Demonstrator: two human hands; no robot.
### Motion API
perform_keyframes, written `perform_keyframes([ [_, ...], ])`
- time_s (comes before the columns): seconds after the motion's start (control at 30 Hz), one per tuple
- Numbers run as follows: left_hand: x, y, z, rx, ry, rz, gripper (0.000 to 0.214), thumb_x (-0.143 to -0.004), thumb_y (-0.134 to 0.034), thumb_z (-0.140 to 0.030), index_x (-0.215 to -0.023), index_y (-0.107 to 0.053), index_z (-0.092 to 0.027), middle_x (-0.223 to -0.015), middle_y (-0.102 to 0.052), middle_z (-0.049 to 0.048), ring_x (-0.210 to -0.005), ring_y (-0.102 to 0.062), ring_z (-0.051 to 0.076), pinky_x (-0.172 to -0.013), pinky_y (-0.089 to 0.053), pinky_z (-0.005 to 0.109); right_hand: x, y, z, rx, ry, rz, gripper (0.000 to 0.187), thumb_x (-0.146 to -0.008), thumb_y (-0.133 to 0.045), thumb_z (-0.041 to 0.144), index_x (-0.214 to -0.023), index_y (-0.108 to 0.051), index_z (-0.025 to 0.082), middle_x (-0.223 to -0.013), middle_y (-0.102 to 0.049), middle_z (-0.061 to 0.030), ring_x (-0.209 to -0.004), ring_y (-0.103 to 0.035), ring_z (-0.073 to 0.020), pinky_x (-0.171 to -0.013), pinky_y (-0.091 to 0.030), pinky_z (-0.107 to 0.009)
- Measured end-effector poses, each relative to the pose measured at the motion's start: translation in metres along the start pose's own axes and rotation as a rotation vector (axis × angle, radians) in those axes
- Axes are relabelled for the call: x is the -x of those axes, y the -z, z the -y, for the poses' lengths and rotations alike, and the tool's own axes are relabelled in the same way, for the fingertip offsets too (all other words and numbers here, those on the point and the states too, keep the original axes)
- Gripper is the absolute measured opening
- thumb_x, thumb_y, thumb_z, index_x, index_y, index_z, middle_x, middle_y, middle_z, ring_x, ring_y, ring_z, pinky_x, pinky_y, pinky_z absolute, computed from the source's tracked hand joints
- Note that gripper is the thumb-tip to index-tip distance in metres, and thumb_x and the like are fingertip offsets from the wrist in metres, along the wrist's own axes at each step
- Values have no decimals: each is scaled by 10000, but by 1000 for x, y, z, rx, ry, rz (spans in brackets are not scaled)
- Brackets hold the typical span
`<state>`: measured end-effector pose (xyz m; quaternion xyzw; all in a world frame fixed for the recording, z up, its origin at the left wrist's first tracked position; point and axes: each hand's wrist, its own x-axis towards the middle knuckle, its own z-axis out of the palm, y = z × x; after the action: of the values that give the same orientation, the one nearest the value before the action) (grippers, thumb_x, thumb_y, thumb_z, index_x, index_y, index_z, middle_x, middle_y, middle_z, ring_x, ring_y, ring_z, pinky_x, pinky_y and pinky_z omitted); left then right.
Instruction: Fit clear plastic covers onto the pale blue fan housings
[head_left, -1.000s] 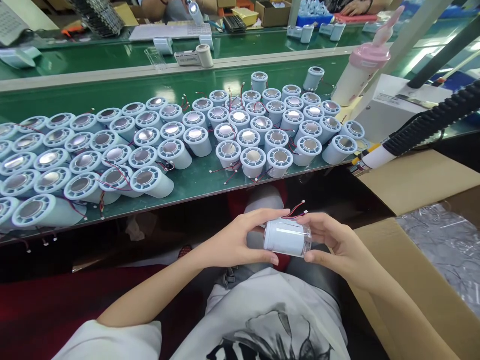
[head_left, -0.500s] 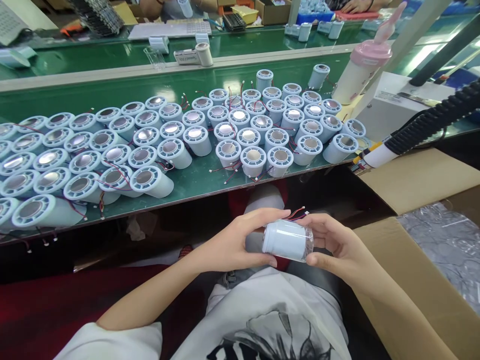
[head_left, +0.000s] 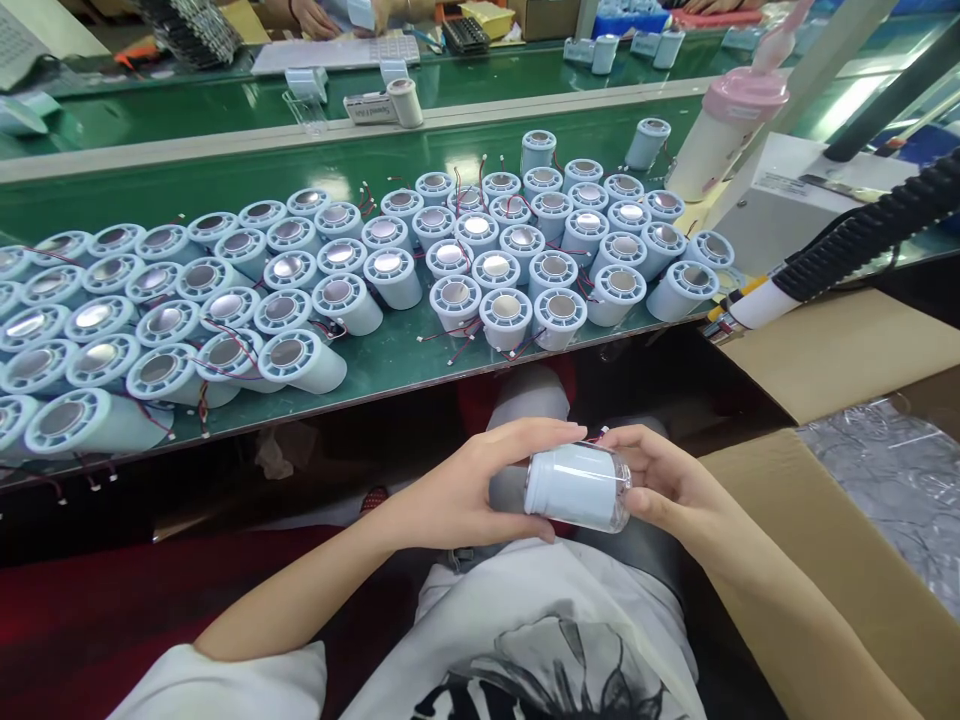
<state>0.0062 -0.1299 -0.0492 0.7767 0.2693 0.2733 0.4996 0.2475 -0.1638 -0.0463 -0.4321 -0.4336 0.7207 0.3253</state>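
Observation:
Above my lap a pale blue plastic cylinder [head_left: 570,484] lies on its side, inside a clear plastic cover [head_left: 622,494] that shows past its right end. My left hand [head_left: 480,480] is closed round the left end, thumb below and fingers above. At the right end, the fingers and thumb of my right hand [head_left: 664,482] grip the clear cover. Thin wires with a small white plug [head_left: 602,433] stick up behind the cylinder, near my right fingertips. Many similar cylinders [head_left: 559,318] stand in rows on the green bench, with red and dark wires between them.
An open cardboard box [head_left: 817,520] at the right holds clear plastic pieces [head_left: 892,480]. A black ribbed hose [head_left: 870,235] and a pink-topped bottle [head_left: 731,130] are at the bench's right end. Across the bench, a co-worker's hands [head_left: 315,18] hold a pale blue part near a white keyboard [head_left: 337,55].
The cylinder and cover have tilted slightly, the right end dropping a little. My right fingers have shifted on the cover, and less of the wires shows. Across the bench, the co-worker's hands have moved into view.

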Motion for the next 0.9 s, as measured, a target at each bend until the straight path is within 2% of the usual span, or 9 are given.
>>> perform_keyframes([
  [0.23,0,1,1,7,-21,12,763,-724,-808,-286,-1405,-466,-299,-1421,-533,91,-1291,-518,285,-1114,-381,426,-4,0,-8,-122,-126,-4,457,-815,-668,588,-1025,-520,210,-783,-680,-7,-629,-675,-150,-572,-567,-253],
  [0.33,0,1,2,21,-24,20,776,-715,-815,-261,-1406,-464,-307,-1430,-526,81,-1298,-513,278,-1117,-379,413,-6,-3,-9,-156,-176,14,478,-839,-598,641,-986,-508,194,-666,-681,-4,-550,-680,-147,-511,-539,-215],
  [0.43,-1,1,2,33,-4,26,772,-715,-814,-270,-1405,-467,-300,-1427,-529,90,-1301,-510,286,-1107,-392,424,-8,-7,-9,-196,-232,24,524,-801,-585,703,-907,-502,196,-574,-659,7,-467,-654,-142,-417,-492,-179],
  [0.57,-2,1,4,47,-10,23,764,-718,-811,-287,-1403,-473,-291,-1432,-523,104,-1310,-502,300,-1102,-395,436,-12,-10,-7,-214,-335,67,633,-757,-520,790,-789,-576,161,-574,-680,-48,-389,-595,-118,-352,-446,-163],
  [0.7,-3,0,7,46,-38,19,757,-717,-812,-279,-1397,-480,-303,-1444,-510,106,-1316,-493,306,-1106,-386,448,-14,-11,-1,-207,-442,141,751,-821,-376,796,-609,-634,123,-535,-643,-61,-321,-494,-57,-326,-390,-131],
  [0.83,-3,-1,6,64,-43,9,757,-711,-817,-241,-1387,-487,-324,-1425,-522,83,-1308,-496,282,-1104,-390,412,-15,-11,0,-253,-537,167,825,-940,-110,694,-572,-604,145,-441,-564,-33,-290,-469,-58,-293,-326,-112],
  [0.9,-3,-3,2,92,-1,5,728,-724,-806,-246,-1379,-495,-310,-1393,-539,84,-1291,-504,271,-1059,-441,378,-15,-11,-3,-255,-569,188,841,-951,-13,654,-601,-588,150,-437,-559,-33,-275,-454,-55,-283,-299,-108],
])
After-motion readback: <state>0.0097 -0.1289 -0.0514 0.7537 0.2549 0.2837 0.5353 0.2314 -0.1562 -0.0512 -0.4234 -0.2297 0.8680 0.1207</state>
